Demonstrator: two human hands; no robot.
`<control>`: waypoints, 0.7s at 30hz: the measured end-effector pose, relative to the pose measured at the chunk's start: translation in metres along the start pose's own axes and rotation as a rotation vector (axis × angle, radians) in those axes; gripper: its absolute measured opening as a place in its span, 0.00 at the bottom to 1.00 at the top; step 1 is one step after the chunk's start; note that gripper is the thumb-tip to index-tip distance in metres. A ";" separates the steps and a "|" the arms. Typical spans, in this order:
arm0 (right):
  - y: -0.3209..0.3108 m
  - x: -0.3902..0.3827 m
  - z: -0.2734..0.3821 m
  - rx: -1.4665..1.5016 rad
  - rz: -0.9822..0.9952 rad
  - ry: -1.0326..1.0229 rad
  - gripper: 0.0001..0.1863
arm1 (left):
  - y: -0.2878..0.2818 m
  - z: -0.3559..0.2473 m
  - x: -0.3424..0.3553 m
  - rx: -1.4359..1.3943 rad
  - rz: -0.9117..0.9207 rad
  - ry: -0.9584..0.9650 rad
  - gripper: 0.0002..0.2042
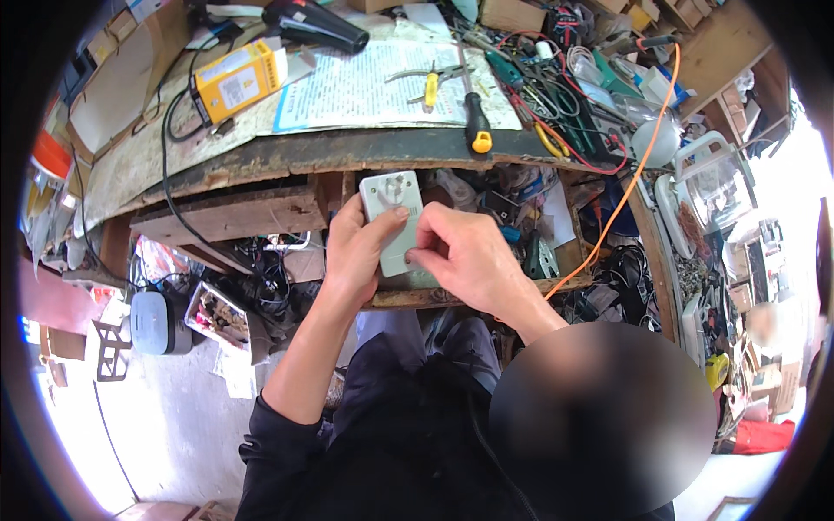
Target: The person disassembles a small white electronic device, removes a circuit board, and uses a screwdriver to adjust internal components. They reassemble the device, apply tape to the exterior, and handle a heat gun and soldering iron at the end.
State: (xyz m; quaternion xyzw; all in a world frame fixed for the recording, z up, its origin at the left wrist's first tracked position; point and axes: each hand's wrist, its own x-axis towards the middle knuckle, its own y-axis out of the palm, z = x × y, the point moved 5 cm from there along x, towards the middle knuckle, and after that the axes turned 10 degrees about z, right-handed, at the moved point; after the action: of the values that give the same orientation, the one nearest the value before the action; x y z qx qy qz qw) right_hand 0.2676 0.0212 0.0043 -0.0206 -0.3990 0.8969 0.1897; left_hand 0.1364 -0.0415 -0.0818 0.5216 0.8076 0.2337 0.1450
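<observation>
My left hand [349,247] is wrapped round a pale grey, flat plastic box [398,247] from its left side, its thumb lying across the face. Small slots, corner holes and what look like metal prongs show on that face, near the upper end. My right hand [469,252] is curled in a pinch at the box's lower right edge. Whatever its fingertips hold, if anything, is hidden. Both hands are over an open drawer [417,301] below the workbench's front edge. On the bench beyond, a black and yellow screwdriver [478,126] lies with its handle toward me.
Yellow-handled pliers [431,89] lie on a printed sheet [347,82]. A yellow box [239,82] and a black hair dryer [317,24] stand farther left. An orange cable [647,161] runs down the right side, past tangled tools. Green-handled pliers [543,259] sit in the drawer.
</observation>
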 end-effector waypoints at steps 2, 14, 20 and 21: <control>0.000 0.000 0.002 -0.011 0.010 0.015 0.13 | -0.001 0.001 0.000 -0.024 0.015 0.008 0.13; -0.061 0.070 0.007 -0.619 -0.490 -0.127 0.11 | -0.004 0.006 0.002 -0.020 0.053 -0.022 0.16; -0.072 0.152 -0.042 -0.823 -0.248 0.194 0.13 | -0.007 0.012 0.008 -0.016 0.053 0.001 0.15; -0.076 0.157 -0.048 -0.815 -0.258 0.220 0.13 | -0.006 0.012 0.009 -0.012 0.054 -0.008 0.15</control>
State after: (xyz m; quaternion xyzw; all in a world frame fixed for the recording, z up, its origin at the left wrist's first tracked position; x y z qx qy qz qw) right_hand 0.1552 0.1572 0.0447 -0.1390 -0.6970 0.6277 0.3177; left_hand 0.1338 -0.0331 -0.0951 0.5435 0.7911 0.2402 0.1450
